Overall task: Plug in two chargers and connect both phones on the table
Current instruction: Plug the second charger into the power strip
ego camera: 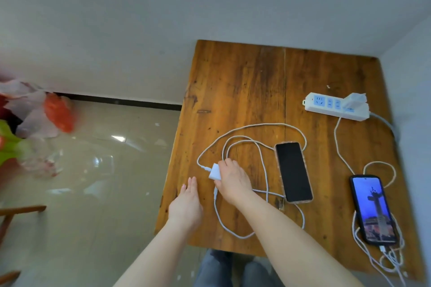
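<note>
My right hand (233, 180) grips a white charger plug (215, 172) near the wooden table's (240, 81) left edge, its white cable (242, 127) looping across the wood. My left hand (187, 205) lies flat and empty beside it, fingers together. A dark-screened phone (293, 171) in a clear case lies right of the loops. Further right, a phone with a lit screen (373, 209) has a cable in its bottom port. That cable runs up to a second white charger (353, 100) seated in the white power strip (335, 106) at the back right.
The power strip shows free blue sockets (326, 102) left of the seated charger. Loose cable coils (391, 261) bunch at the front right corner. Walls close in behind and to the right. Glossy floor and blurred colourful objects (56, 112) lie to the left.
</note>
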The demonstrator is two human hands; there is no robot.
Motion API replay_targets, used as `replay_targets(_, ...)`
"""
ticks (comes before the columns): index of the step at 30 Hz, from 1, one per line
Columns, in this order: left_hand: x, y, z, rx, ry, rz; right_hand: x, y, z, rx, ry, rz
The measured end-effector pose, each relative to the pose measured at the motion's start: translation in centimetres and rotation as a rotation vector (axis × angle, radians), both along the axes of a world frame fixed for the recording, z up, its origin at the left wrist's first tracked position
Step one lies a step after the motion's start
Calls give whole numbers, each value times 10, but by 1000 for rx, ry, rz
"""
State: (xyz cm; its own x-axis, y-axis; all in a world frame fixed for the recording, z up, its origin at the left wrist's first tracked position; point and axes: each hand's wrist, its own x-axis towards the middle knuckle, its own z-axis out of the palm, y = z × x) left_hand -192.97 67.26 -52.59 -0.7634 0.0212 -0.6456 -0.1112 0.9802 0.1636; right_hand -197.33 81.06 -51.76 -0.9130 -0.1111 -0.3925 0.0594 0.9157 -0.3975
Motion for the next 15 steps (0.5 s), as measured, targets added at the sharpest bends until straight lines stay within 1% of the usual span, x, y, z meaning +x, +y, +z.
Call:
replay_targets(2,-7,4,4,-23,-89,-19,-3,12,11,-109,-51,-98)
replay_targets(5,-28,29,14,-37,-258,51,-11,42,35,-191,-22,-235)
replay_targets(6,-35,41,18,-21,-293,86,-14,55,44,-203,-6,-258)
replay_targets(7,-40,55,21,4,-287,98,-17,69,51,-218,9,-281)
replay_targets(9,-47,90,27,81,-151,42,-22,103,67,-261,35,-338)
replay_targets(11,-49,127,33,193,10,-33,-27,135,80,-297,63,-403)
replay_targets(12,-49,149,34,247,62,-83,-29,153,86,-309,84,-429)
replay_targets(15,-54,212,38,354,127,-226,-41,206,96,-329,125,-452)
